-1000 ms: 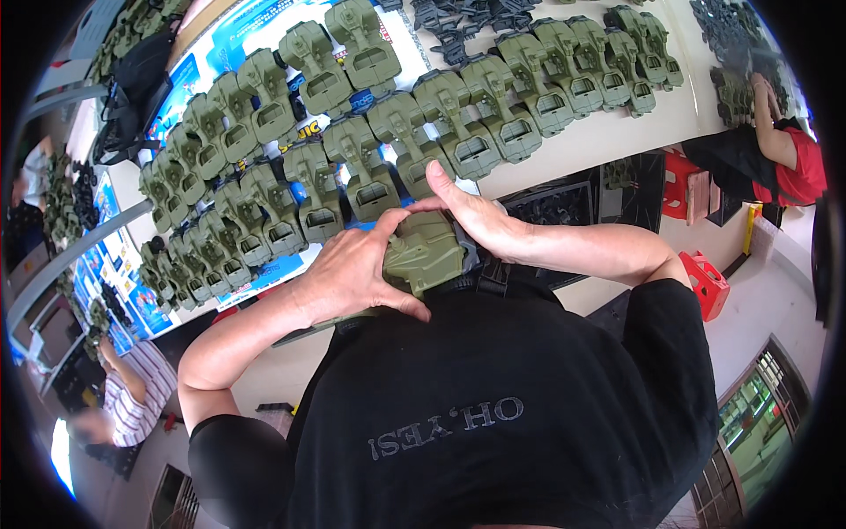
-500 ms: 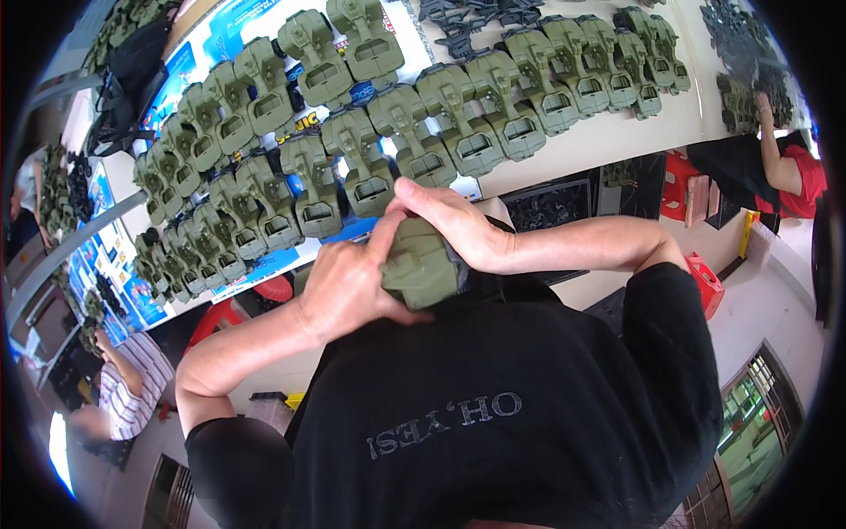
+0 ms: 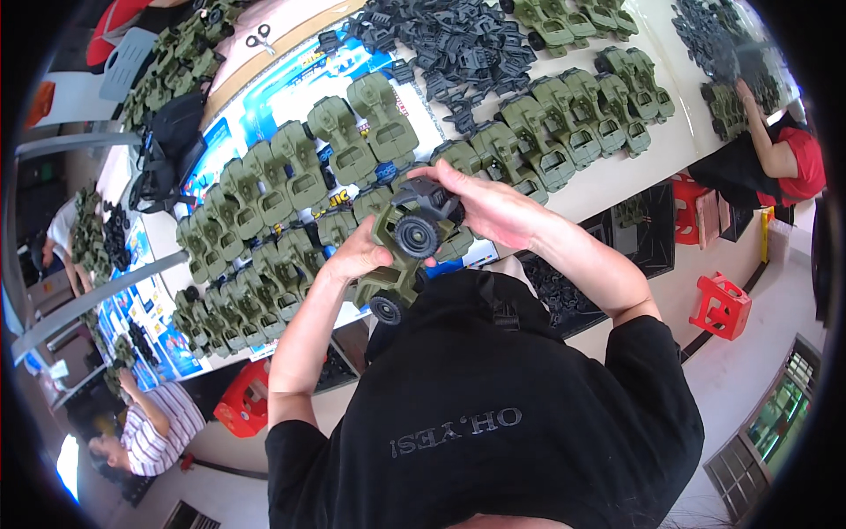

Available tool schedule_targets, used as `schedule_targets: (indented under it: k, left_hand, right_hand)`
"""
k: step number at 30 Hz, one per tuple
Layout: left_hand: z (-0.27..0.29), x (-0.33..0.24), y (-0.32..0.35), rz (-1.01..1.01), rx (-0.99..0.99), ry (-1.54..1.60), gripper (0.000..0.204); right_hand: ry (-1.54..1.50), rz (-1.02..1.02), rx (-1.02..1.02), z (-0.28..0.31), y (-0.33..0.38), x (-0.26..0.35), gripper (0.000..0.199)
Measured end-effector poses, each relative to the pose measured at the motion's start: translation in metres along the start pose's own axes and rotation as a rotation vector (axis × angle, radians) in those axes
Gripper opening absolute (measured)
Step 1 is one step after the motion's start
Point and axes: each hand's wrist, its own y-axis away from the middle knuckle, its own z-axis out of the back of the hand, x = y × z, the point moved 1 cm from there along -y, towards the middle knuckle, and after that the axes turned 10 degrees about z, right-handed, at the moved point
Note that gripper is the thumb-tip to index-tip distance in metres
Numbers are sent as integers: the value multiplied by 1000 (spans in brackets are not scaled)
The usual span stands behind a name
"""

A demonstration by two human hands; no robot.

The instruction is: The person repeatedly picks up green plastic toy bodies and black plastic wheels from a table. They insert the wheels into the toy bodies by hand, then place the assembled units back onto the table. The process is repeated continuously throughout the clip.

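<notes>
Between my hands, just in front of my black shirt, is an olive-green toy vehicle (image 3: 394,280), tilted so that two of its black wheels (image 3: 417,236) face me. My left hand (image 3: 359,252) grips the green body at its left side, thumb on top. At the upper end, a dark grey part (image 3: 434,197) sits against the body, and my right hand (image 3: 493,208) is closed around that end. Some of my right fingers are hidden behind the toy. Rows of similar olive-green toy vehicles (image 3: 379,115) stand on the table just beyond my hands.
A heap of dark plastic parts (image 3: 458,53) lies at the far middle of the table, with scissors (image 3: 260,40) farther left. Red stools (image 3: 721,305) stand on the floor at either side. Co-workers sit at the right (image 3: 784,159) and lower left (image 3: 159,432).
The toy vehicle has turned from showing its green body to showing its wheels and grey end. My hands have shifted apart around it. The view now takes in more of the table's far side.
</notes>
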Motion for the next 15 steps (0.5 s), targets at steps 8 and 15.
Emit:
schedule_targets:
  k: [8,15]
  left_hand:
    - [-3,10,-9,25,107,219,113]
    - [-43,-32,-56,-148,-508,103,67]
  right_hand:
    - [254,94,86,3,14,25,76]
    - [993,625,-568,18,54,44,75]
